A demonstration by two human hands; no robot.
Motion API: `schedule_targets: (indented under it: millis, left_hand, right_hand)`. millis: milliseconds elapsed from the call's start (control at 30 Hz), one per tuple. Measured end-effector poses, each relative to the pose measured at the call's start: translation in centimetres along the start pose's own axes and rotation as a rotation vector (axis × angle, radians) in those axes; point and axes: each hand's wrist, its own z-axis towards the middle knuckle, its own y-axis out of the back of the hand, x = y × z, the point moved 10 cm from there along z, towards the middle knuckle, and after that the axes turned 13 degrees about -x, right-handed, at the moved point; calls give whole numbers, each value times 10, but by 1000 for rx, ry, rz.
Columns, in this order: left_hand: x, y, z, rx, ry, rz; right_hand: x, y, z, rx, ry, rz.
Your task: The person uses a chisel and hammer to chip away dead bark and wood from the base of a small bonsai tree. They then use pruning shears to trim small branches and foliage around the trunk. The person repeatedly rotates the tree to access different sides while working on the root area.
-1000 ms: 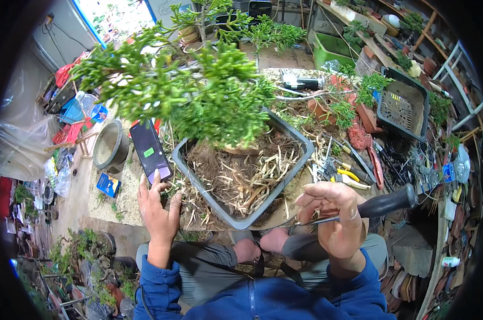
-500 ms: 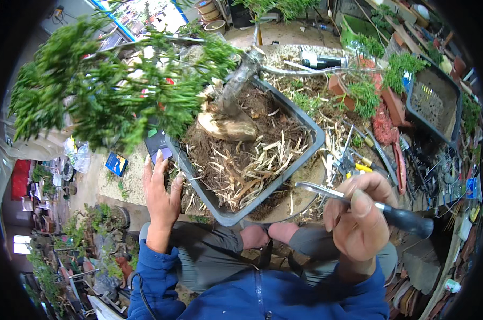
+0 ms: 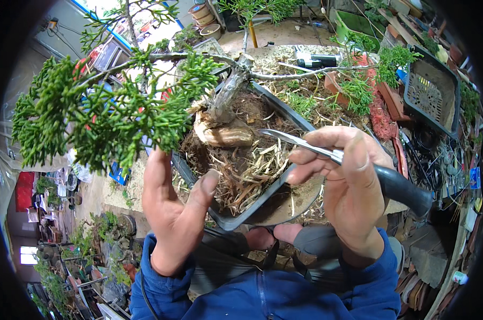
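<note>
A juniper tree stands tilted in a dark square pot (image 3: 228, 221), its grey trunk (image 3: 230, 96) leaning up and its green foliage (image 3: 119, 109) spreading left. The pale, bark-stripped trunk base (image 3: 223, 132) shows above brown soil strewn with wood shavings (image 3: 252, 176). In my right hand (image 3: 353, 197) is a carving knife (image 3: 401, 188) with a black handle and curved metal blade; its tip is close to the right end of the stripped wood. My left hand (image 3: 175, 224) is open at the pot's left edge, thumb apart, its fingertips partly hidden under the foliage.
A black tray with a slotted bottom (image 3: 433, 90) lies at the right, beside a rough red strip (image 3: 381, 120). Behind the pot is a black and silver cylindrical tool (image 3: 319, 60). A green tub (image 3: 353, 29) stands at the far right, stacked clay pots (image 3: 200, 13) farther back.
My right hand has brought the knife up and left, over the pot to the trunk base. My left hand has moved nearer the pot, under the foliage. The tree and pot have shifted slightly left.
</note>
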Motion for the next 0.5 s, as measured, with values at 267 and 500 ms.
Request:
schedule_targets:
  millis: [267, 500]
  left_hand:
    - [34, -51, 36, 463, 416, -96]
    - [47, -54, 34, 542, 345, -213]
  right_hand:
    - [0, -26, 5, -9, 8, -56]
    - [2, -29, 11, -24, -30, -180]
